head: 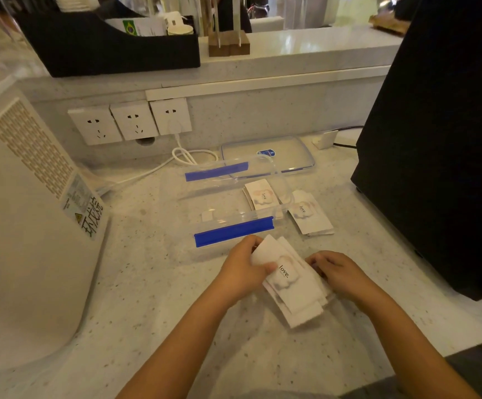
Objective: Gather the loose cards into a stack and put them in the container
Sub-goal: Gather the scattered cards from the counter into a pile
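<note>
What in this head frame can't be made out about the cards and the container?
- Card count in the held bunch: edges overlap, fingers of the left hand and right hand cover both ends.
- Stack in the clear container: depth hidden behind the near wall.
- Small print on the pile beside the container: too small.
- Lid sticker: unreadable.

wall sockets [130, 121] | white cable [159, 167] (plugged in) | black organizer [113, 50]
</note>
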